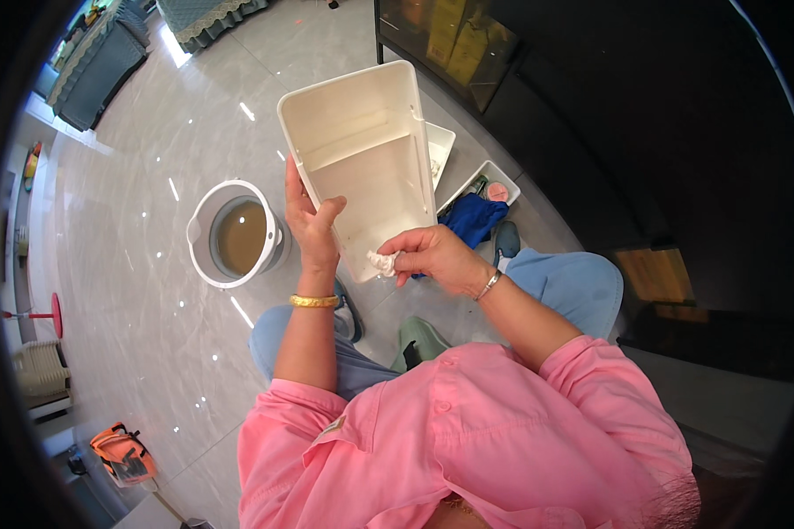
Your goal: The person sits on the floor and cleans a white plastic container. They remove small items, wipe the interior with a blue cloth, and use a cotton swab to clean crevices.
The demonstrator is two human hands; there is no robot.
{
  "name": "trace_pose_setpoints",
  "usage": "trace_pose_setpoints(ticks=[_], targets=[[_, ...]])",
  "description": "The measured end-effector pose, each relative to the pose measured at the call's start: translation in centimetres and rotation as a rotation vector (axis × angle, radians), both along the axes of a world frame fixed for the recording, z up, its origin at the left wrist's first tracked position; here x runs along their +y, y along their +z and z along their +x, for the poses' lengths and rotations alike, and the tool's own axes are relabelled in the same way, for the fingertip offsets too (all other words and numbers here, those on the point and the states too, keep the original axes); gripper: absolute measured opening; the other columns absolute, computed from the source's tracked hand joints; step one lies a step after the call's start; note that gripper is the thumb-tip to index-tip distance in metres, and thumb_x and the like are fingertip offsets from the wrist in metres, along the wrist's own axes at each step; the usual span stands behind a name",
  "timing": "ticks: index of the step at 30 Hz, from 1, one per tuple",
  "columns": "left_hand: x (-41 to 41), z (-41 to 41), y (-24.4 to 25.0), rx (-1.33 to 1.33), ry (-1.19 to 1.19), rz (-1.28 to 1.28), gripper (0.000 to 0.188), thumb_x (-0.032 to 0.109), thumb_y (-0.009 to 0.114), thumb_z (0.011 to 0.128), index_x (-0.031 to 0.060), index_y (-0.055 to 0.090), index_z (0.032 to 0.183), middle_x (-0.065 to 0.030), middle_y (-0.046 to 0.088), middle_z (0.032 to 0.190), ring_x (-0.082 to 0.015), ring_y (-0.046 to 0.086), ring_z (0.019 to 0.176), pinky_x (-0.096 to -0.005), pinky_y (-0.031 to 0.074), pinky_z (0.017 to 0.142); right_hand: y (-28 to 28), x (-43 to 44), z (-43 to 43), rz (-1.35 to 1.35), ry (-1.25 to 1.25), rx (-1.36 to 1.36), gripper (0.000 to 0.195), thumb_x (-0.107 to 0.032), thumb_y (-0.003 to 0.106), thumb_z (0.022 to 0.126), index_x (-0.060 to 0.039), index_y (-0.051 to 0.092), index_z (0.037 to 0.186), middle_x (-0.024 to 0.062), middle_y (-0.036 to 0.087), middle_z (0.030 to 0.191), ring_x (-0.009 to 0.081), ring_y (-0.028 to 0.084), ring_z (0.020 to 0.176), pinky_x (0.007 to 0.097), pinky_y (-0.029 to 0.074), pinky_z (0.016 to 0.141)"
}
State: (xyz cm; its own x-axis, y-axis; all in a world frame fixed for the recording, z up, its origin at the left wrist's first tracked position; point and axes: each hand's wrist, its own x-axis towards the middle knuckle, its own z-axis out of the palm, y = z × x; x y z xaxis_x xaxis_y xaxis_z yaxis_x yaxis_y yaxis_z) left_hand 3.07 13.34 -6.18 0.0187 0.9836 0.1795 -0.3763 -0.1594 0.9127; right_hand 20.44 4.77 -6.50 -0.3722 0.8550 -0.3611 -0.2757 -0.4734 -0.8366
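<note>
My left hand (313, 221) grips the left side of a white plastic bin (364, 159), its thumb over the rim and its other fingers behind the wall. The bin is tilted so that its inside faces me, and small dark specks show near its lower end. A crumpled white wad (382, 262), tissue or cloth, is pinched between the thumb and fingers of my right hand (430, 254). That hand is over the bin's lower right corner. Part of a smaller white tray (442, 147) shows behind the bin.
A white bucket (198, 250) of murky brown water stands at the left. Right of the bin, another white tray (515, 188) holds containers, with a blue cloth (474, 218) against it. A black cabinet (609, 145) borders the right side. An orange bag (122, 453) lies lower left.
</note>
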Motion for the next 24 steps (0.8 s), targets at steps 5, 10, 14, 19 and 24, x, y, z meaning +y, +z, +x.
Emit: trace_pose_setpoints(ticks=[5,10,14,19,24], targets=[[0.1,0.1,-0.2,-0.035,0.035,0.015,0.085,-0.002,0.056,0.067,0.0012,0.026,0.146,-0.0107,0.052,0.126,-0.0193,0.053,0.111,-0.0306,0.042,0.094,-0.3,1.3,-0.7,0.136,-0.121,-0.352,0.023,-0.001,0.059,0.084,0.0031,0.065,0.106,0.0098,0.068,0.086,0.0163,0.066,0.071,0.0276,0.053,0.067],[-0.3,-0.1,0.2,0.031,0.032,0.016,0.086,0.0,0.057,0.066,0.0019,0.028,0.146,-0.0104,0.05,0.127,-0.0197,0.051,0.114,-0.0321,0.041,0.097,-2.3,3.7,-3.8,0.788,-0.165,-1.39,0.017,-0.001,0.057,0.074,-0.002,0.067,0.088,0.0155,0.06,0.076,0.0351,0.062,0.077,0.0432,0.05,0.068],[-0.5,-0.2,-0.1,0.006,0.035,0.008,0.087,0.002,0.059,0.064,0.0022,0.029,0.146,-0.0099,0.05,0.127,-0.0196,0.051,0.114,-0.0327,0.041,0.097,-4.0,4.8,-4.8,0.794,-0.158,-1.456,0.014,-0.004,0.056,0.074,-0.0042,0.068,0.082,0.0139,0.062,0.076,0.0327,0.063,0.077,0.0417,0.051,0.068],[-0.9,-0.2,0.3,-0.058,-0.014,-0.035,0.088,0.003,0.06,0.063,0.0027,0.03,0.145,-0.0093,0.051,0.125,-0.0201,0.051,0.113,-0.0329,0.042,0.097,-4.1,4.5,-7.1,0.817,-0.123,-1.213,0.011,-0.008,0.058,0.074,-0.0067,0.069,0.077,0.013,0.064,0.075,0.0322,0.063,0.077,0.0415,0.051,0.068],[-0.9,-0.4,0.5,-0.072,0.023,-0.054,0.073,0.005,0.058,0.063,0.0022,0.04,0.134,-0.007,0.052,0.115,-0.0187,0.052,0.104,-0.0311,0.043,0.092,-3.3,4.3,-6.4,0.698,-0.213,-1.147,0.013,-0.005,0.062,0.072,-0.0074,0.069,0.083,0.0126,0.064,0.078,0.0317,0.062,0.079,0.0421,0.05,0.069]])
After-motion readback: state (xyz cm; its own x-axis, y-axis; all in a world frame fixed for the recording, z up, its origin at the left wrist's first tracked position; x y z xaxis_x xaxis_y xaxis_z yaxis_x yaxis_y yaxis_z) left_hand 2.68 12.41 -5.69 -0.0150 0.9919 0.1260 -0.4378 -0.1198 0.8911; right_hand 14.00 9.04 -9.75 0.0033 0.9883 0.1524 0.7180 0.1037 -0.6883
